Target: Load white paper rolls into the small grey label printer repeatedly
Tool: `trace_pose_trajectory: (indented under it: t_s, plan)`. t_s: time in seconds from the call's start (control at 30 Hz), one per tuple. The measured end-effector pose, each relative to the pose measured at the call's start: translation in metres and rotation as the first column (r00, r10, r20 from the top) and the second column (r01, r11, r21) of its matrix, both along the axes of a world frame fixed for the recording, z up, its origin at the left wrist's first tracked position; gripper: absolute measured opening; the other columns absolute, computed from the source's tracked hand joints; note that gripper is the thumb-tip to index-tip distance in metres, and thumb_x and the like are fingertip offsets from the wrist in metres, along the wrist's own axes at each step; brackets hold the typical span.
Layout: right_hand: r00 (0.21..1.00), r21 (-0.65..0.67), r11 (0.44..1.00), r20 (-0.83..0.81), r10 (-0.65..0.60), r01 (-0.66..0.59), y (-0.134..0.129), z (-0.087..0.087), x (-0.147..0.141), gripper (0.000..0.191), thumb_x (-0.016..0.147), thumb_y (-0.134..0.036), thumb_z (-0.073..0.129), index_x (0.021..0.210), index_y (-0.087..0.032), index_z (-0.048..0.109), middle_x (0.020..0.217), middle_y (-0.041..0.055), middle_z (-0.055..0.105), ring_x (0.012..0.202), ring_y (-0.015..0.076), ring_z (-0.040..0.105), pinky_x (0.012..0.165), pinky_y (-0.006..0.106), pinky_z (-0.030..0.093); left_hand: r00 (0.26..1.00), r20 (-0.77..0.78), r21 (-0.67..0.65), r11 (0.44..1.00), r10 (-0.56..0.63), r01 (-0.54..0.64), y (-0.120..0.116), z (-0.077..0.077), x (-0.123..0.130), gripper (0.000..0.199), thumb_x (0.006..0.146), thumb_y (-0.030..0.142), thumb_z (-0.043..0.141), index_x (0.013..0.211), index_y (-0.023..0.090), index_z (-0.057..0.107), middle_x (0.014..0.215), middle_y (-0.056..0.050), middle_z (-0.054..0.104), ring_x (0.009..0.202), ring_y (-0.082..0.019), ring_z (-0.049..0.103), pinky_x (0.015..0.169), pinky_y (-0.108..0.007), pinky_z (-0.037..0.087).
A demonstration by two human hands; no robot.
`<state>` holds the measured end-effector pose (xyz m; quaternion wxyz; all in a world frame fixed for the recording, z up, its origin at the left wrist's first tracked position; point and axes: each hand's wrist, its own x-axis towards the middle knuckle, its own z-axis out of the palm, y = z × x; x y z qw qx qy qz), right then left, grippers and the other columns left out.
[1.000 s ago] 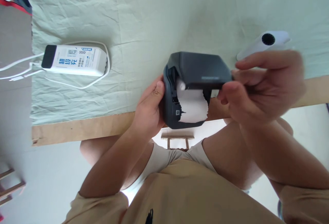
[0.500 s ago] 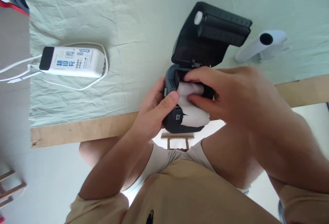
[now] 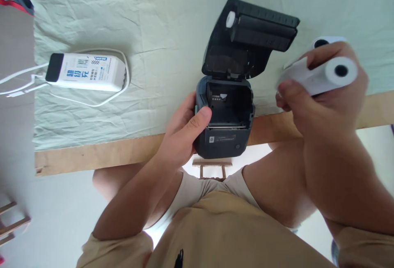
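A small black printer (image 3: pixel 227 136) is at the table's front edge with its lid (image 3: pixel 249 38) flipped open. Its paper bay holds no roll, and a small white scrap lies inside. My left hand (image 3: pixel 187 130) grips the printer's left side, thumb on the rim. Off to the right, my right hand (image 3: pixel 332 95) holds a white paper roll (image 3: pixel 320 75) with a dark core, its loose end hanging to the left. Behind that hand, another white roll (image 3: pixel 334 39) on the cloth is mostly hidden.
A white power strip (image 3: pixel 92 72) with looped cable sits on the left of the green cloth (image 3: pixel 154 21). The table's bare wooden edge (image 3: pixel 92 157) runs in front of my legs. A wooden stool (image 3: pixel 212 164) shows below.
My right hand has lifted the paper roll out of the printer and moved right with it. The printer's bay now shows. My left hand has stayed on the printer.
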<state>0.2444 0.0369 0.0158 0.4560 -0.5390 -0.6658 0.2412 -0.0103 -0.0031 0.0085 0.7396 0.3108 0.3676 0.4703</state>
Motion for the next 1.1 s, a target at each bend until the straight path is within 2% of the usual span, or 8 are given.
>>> trace_pose_trajectory:
  t_s: [0.07, 0.13, 0.27, 0.43, 0.57, 0.8, 0.97, 1.1]
  plan:
    - [0.992, 0.02, 1.0, 0.13, -0.002, 0.0, -0.001, -0.005, 0.001, 0.027, 0.094, -0.047, 0.086, 0.096, -0.03, 0.065, 0.097, 0.0043, 0.075, 0.08, 0.0247, 0.069, 0.079, 0.048, 0.06, 1.0, -0.02, 0.01, 1.0, 0.012, -0.011, 0.0, 0.0, 0.002, 0.036, 0.098, 0.047, 0.088, 0.124, 0.024, 0.078, 0.13, -0.01, 0.087, 0.139, -0.042, 0.078, 0.096, -0.047, 0.076]
    - [0.975, 0.028, 0.999, 0.219, 0.028, -0.035, 0.0, -0.007, 0.003, 0.029, 0.093, -0.046, 0.087, 0.092, -0.029, 0.063, 0.098, 0.0045, 0.076, 0.091, 0.0283, 0.073, 0.087, 0.052, 0.061, 0.999, -0.043, 0.03, 0.999, 0.024, -0.023, 0.001, 0.0, 0.003, 0.038, 0.096, 0.05, 0.09, 0.121, 0.023, 0.08, 0.132, -0.011, 0.086, 0.141, -0.043, 0.076, 0.104, -0.05, 0.074]
    - [0.941, 0.021, 0.992, 0.322, 0.107, -0.121, 0.005, -0.013, 0.01, 0.027, 0.091, -0.044, 0.088, 0.099, -0.031, 0.067, 0.103, 0.006, 0.075, 0.097, 0.0301, 0.073, 0.086, 0.051, 0.061, 0.997, -0.06, 0.077, 0.996, 0.046, -0.041, 0.0, 0.001, 0.005, 0.037, 0.1, 0.052, 0.087, 0.122, 0.023, 0.082, 0.134, -0.012, 0.085, 0.146, -0.043, 0.074, 0.113, -0.051, 0.07]
    - [0.938, -0.037, 0.986, 0.303, 0.166, -0.163, 0.008, -0.022, 0.016, 0.031, 0.091, -0.034, 0.089, 0.115, -0.032, 0.069, 0.115, 0.0075, 0.08, 0.105, 0.0327, 0.076, 0.091, 0.051, 0.062, 0.997, -0.056, 0.124, 0.991, 0.058, -0.051, -0.002, -0.001, 0.004, 0.035, 0.107, 0.053, 0.078, 0.124, 0.024, 0.084, 0.135, -0.009, 0.085, 0.146, -0.04, 0.074, 0.111, -0.049, 0.071]
    - [0.949, -0.038, 0.99, 0.279, 0.143, -0.138, 0.006, -0.024, 0.014, 0.038, 0.091, -0.031, 0.089, 0.123, -0.034, 0.069, 0.123, 0.0056, 0.082, 0.107, 0.0317, 0.078, 0.095, 0.05, 0.064, 0.993, -0.064, 0.101, 0.991, 0.097, -0.09, -0.002, 0.0, 0.01, 0.038, 0.104, 0.057, 0.081, 0.119, 0.023, 0.085, 0.133, -0.01, 0.085, 0.143, -0.042, 0.075, 0.108, -0.05, 0.072]
    - [0.938, -0.035, 0.987, 0.308, 0.16, -0.157, 0.006, -0.025, 0.014, 0.027, 0.091, -0.029, 0.086, 0.113, -0.033, 0.071, 0.117, 0.0055, 0.08, 0.11, 0.033, 0.077, 0.096, 0.051, 0.062, 0.984, -0.06, 0.095, 0.982, 0.168, -0.162, -0.002, 0.004, 0.02, 0.035, 0.1, 0.056, 0.083, 0.104, 0.022, 0.084, 0.116, -0.009, 0.086, 0.141, -0.042, 0.076, 0.107, -0.05, 0.072]
    - [0.937, -0.015, 0.983, 0.302, 0.179, -0.183, 0.008, -0.023, 0.015, 0.024, 0.092, -0.029, 0.086, 0.11, -0.032, 0.071, 0.112, 0.0066, 0.079, 0.105, 0.0314, 0.074, 0.093, 0.05, 0.061, 0.992, -0.035, 0.167, 0.98, 0.118, -0.111, -0.002, 0.0, 0.017, 0.035, 0.11, 0.054, 0.071, 0.114, 0.023, 0.087, 0.113, -0.008, 0.085, 0.134, -0.037, 0.08, 0.111, -0.049, 0.07]
    - [0.936, 0.001, 0.981, 0.298, 0.187, -0.196, 0.006, -0.021, 0.013, 0.023, 0.092, -0.029, 0.083, 0.112, -0.034, 0.071, 0.112, 0.0057, 0.079, 0.104, 0.0333, 0.075, 0.09, 0.053, 0.064, 0.983, -0.073, 0.145, 0.977, 0.168, -0.156, -0.002, 0.002, 0.019, 0.04, 0.109, 0.058, 0.068, 0.106, 0.023, 0.088, 0.103, -0.007, 0.084, 0.128, -0.038, 0.082, 0.101, -0.046, 0.073]
